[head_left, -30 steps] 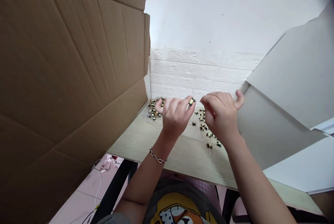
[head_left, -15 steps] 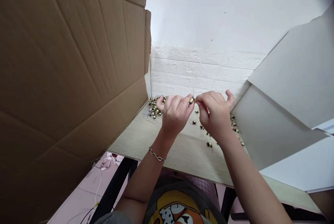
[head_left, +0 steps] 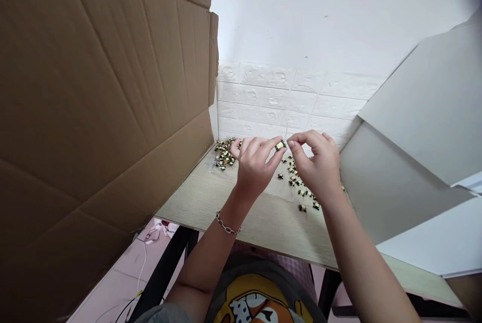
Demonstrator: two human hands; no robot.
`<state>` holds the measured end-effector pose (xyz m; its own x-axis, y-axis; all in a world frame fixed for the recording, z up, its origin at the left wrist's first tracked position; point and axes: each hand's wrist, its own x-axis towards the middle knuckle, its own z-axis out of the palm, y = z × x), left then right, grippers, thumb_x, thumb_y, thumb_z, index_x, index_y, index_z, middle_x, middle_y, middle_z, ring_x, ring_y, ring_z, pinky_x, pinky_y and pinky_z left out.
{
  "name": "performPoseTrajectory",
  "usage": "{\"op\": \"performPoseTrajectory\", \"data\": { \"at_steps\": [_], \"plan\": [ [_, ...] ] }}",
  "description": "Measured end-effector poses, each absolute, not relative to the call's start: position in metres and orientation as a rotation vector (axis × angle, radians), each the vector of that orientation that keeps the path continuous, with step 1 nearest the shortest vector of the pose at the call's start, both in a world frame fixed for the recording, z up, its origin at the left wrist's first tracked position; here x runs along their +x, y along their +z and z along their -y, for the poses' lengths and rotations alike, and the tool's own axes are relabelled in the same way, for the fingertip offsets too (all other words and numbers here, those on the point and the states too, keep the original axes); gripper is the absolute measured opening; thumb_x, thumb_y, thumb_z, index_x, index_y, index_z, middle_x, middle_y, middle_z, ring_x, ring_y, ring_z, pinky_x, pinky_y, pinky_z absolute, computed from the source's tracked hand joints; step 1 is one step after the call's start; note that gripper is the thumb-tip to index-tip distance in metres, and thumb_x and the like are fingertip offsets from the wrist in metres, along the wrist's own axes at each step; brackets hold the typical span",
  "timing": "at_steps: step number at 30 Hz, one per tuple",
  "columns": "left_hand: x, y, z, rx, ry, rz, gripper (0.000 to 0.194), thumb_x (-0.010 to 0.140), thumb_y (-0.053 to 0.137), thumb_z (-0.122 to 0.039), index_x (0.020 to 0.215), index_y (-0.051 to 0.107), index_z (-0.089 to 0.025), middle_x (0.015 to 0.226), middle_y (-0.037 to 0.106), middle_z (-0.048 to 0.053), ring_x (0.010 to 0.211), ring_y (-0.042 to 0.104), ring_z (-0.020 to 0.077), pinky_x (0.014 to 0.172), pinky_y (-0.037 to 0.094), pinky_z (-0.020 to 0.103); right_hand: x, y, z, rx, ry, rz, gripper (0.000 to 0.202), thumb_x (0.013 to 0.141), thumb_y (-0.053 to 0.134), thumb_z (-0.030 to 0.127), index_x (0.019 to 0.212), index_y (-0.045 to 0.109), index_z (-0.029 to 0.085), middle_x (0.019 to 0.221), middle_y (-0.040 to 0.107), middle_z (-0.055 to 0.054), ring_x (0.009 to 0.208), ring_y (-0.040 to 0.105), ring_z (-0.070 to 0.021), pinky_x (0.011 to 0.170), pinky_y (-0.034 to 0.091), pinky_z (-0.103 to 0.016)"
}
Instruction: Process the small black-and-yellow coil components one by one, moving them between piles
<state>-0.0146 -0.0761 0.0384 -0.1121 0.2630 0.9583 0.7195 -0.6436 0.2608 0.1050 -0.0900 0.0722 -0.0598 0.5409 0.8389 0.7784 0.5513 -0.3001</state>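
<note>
While brown cardboard (head_left: 105, 122) fills the left of the frame and pale panels (head_left: 414, 107) stand at the right, the wood-toned surface (head_left: 199, 195) in front of you runs across the lower middle. Your right hand (head_left: 316, 162), right of centre, has its thumb and forefinger brought nearly together just beside the part's pins; whether they pinch anything, you cannot tell from this view. Your left hand (head_left: 254, 165), at the centre, is closed to a narrow pinch on one small part (head_left: 280, 145), held above the surface between thumb and forefinger. More such parts lie heaped (head_left: 225, 154) left of your left hand and scattered (head_left: 302, 208) below your right.

The held part should feel very light and stiff, with little to slip on, though its pins could bend if you press them. Grip it by the body, as your left fingertips do, and keep the pressure off the pin rows. It looks blocky, with a pale yellow middle, black ends and thin metallic pins pointing right, towards your right fingertips.
</note>
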Motion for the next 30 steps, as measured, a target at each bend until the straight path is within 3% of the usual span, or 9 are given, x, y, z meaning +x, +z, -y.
{"op": "performPoseTrajectory", "data": {
  "at_steps": [16, 30],
  "plan": [
    [-0.0141, 0.0415, 0.0775, -2.003, -2.0, 1.011, 0.017, 0.073, 0.058, -0.03, 0.087, 0.062, -0.021, 0.073, 0.059, 0.001, 0.073, 0.051, 0.0124, 0.079, 0.035, 0.03, 0.1101, 0.0725, 0.0943, -1.133, -0.196, 1.804, 0.009, 0.077, 0.048, 0.027, 0.072, 0.055, 0.023, 0.076, 0.061, 0.004, 0.073, 0.054, -0.0127, 0.094, 0.02, -0.046],
    [-0.0153, 0.038, 0.0733, -2.051, -2.073, 0.87, 0.018, 0.073, 0.059, -0.027, 0.089, 0.061, -0.019, 0.075, 0.059, 0.001, 0.073, 0.05, 0.0107, 0.071, 0.041, 0.026, 0.1118, 0.0746, 0.0958, -1.136, -0.141, 1.852, 0.007, 0.075, 0.048, 0.024, 0.069, 0.053, 0.023, 0.074, 0.059, 0.005, 0.071, 0.053, -0.0113, 0.093, 0.023, -0.043]
  ]
}}
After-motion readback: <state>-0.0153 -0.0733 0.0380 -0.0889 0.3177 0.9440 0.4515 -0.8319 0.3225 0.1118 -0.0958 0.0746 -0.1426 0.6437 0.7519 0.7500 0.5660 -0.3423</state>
